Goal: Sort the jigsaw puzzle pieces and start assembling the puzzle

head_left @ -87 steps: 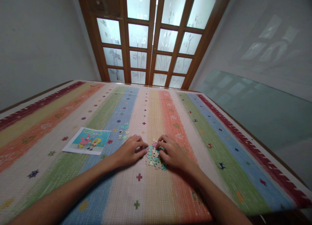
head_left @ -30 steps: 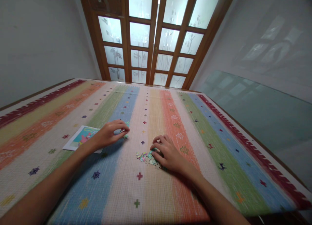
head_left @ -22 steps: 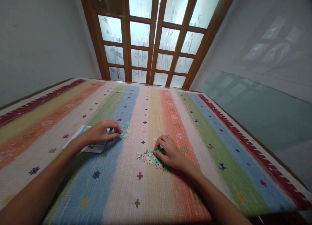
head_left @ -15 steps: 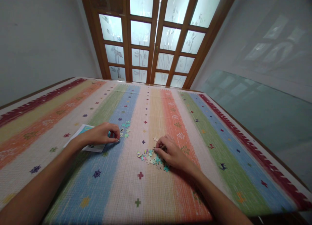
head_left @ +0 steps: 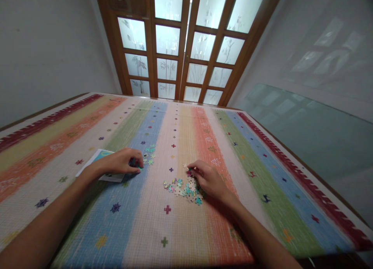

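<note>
Head cam: left hand (head_left: pixel 122 163) pinching small pcs (head_left: pixel 148 157), right hand (head_left: pixel 210 180) fingers curled pinching pc at loose pile (head_left: pixel 183 189). Risk: sleeve/wrist drag scatters pile, pcs lost on busy striped cloth (head_left: pixel 180 230).

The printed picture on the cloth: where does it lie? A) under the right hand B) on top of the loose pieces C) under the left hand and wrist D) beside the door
C: the picture shows only its corners, since the left hand and its wrist lie over it, while the right hand is at the loose pieces.
</note>
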Action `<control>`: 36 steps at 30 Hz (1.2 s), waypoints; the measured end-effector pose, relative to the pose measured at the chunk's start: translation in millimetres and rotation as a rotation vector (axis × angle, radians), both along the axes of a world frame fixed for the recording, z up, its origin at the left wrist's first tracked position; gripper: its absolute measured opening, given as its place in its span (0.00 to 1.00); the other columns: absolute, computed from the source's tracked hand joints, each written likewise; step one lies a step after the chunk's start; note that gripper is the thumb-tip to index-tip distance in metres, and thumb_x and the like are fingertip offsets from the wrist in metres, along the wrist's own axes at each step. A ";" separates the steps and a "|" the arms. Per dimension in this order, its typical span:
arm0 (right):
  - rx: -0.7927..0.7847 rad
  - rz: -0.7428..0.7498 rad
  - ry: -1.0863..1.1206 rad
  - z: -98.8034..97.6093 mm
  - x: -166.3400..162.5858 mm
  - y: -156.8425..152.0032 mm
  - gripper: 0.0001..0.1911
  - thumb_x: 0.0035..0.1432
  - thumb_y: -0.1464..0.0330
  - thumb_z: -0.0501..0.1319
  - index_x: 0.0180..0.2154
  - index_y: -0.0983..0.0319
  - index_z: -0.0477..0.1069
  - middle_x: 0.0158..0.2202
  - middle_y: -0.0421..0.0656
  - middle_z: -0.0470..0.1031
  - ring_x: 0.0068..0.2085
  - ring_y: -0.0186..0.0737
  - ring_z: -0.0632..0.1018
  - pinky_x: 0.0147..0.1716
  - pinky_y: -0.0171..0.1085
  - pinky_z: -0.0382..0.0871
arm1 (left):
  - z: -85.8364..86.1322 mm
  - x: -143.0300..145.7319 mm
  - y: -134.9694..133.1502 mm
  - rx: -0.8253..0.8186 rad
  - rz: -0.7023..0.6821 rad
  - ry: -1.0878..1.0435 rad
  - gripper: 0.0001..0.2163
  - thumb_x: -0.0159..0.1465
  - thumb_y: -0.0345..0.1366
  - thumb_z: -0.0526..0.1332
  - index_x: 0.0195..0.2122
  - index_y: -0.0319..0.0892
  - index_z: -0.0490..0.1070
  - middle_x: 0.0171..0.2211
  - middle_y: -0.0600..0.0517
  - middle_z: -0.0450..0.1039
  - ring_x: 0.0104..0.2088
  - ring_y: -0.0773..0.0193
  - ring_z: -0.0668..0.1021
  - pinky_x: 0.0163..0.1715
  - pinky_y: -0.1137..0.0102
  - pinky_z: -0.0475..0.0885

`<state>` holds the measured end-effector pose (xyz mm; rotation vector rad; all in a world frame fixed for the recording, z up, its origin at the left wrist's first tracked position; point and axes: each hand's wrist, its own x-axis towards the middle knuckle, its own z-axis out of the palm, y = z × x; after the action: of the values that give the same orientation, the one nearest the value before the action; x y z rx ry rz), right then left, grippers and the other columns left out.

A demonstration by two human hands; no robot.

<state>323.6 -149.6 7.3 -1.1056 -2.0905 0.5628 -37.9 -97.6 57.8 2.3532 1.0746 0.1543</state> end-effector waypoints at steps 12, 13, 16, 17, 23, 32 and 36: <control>-0.032 -0.072 0.075 -1.0 -0.4 2.1 0.11 0.61 0.75 0.59 0.43 0.59 0.78 0.39 0.47 0.82 0.39 0.43 0.81 0.40 0.41 0.74 | -8.2 36.6 -15.9 0.123 -0.010 -0.185 0.10 0.68 0.41 0.60 0.39 0.42 0.77 0.33 0.51 0.77 0.32 0.64 0.76 0.36 0.69 0.68; -0.026 -0.081 0.088 -1.7 0.0 2.7 0.12 0.61 0.75 0.59 0.43 0.59 0.78 0.40 0.48 0.82 0.40 0.44 0.81 0.41 0.42 0.74 | -10.1 43.4 -19.4 0.138 -0.039 -0.208 0.09 0.68 0.40 0.59 0.40 0.42 0.77 0.33 0.51 0.77 0.32 0.64 0.76 0.37 0.69 0.68; 0.009 -0.089 0.092 -3.2 1.7 3.9 0.16 0.59 0.78 0.57 0.44 0.59 0.78 0.42 0.48 0.82 0.42 0.44 0.81 0.43 0.43 0.75 | -16.6 62.9 -31.2 0.141 -0.114 -0.271 0.08 0.70 0.38 0.59 0.41 0.42 0.77 0.33 0.50 0.75 0.33 0.63 0.75 0.37 0.68 0.68; 0.016 -0.088 0.083 -3.2 2.2 4.1 0.18 0.58 0.79 0.56 0.44 0.60 0.78 0.42 0.48 0.82 0.42 0.45 0.81 0.43 0.43 0.75 | -18.8 69.0 -35.4 0.139 -0.126 -0.291 0.08 0.70 0.38 0.59 0.41 0.42 0.77 0.33 0.50 0.75 0.34 0.63 0.75 0.38 0.67 0.69; 0.017 -0.094 0.006 0.5 2.9 2.8 0.17 0.58 0.79 0.55 0.43 0.60 0.77 0.42 0.48 0.82 0.43 0.45 0.81 0.45 0.45 0.74 | -28.9 96.4 -57.7 0.174 -0.146 -0.327 0.08 0.70 0.36 0.59 0.46 0.43 0.77 0.41 0.47 0.73 0.42 0.58 0.75 0.44 0.63 0.71; 0.015 -0.086 -0.019 2.2 0.7 0.6 0.18 0.59 0.80 0.53 0.44 0.60 0.75 0.42 0.48 0.81 0.44 0.44 0.80 0.46 0.44 0.73 | -42.9 113.2 -69.5 0.263 -0.143 -0.345 0.08 0.68 0.37 0.63 0.47 0.45 0.76 0.44 0.46 0.71 0.43 0.58 0.74 0.43 0.63 0.71; -0.056 -0.130 0.014 4.3 -1.0 0.5 0.13 0.61 0.76 0.56 0.44 0.61 0.75 0.41 0.48 0.81 0.40 0.43 0.80 0.43 0.42 0.74 | -44.1 116.1 -71.4 0.281 -0.155 -0.344 0.06 0.68 0.32 0.60 0.41 0.43 0.77 0.44 0.46 0.71 0.42 0.59 0.74 0.43 0.64 0.71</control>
<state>322.5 -149.1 11.6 -1.2557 -1.9844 0.5677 78.2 -169.0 13.6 2.5199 0.7395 0.6636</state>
